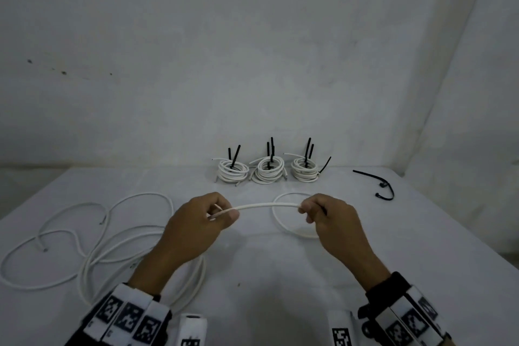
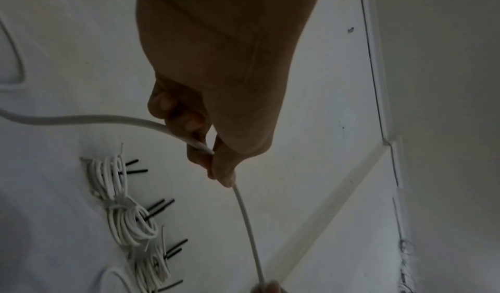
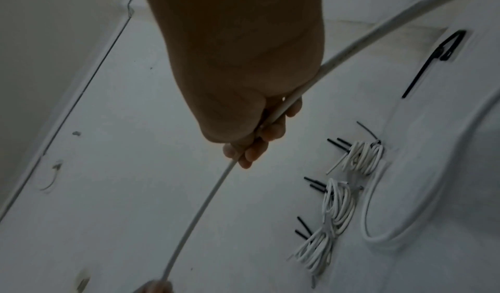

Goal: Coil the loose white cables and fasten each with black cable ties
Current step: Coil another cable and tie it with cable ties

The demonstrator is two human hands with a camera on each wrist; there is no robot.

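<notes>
A loose white cable [image 1: 266, 205] stretches between both hands above the white table [image 1: 280, 267]. My left hand [image 1: 222, 212] pinches it between thumb and fingers; in the left wrist view the cable [image 2: 249, 222] runs out from that hand [image 2: 213, 160]. My right hand [image 1: 307, 209] grips the other stretch, and one loop [image 1: 276, 219] lies on the table beneath it. In the right wrist view the cable [image 3: 200, 207] passes through the curled fingers [image 3: 254, 147]. More loose cable [image 1: 92, 244] sprawls at the left.
Three coiled white bundles [image 1: 265, 170] with upright black ties stand in a row by the back wall. Loose black cable ties [image 1: 377, 184] lie at the right rear. The table's right edge [image 1: 477, 239] is near.
</notes>
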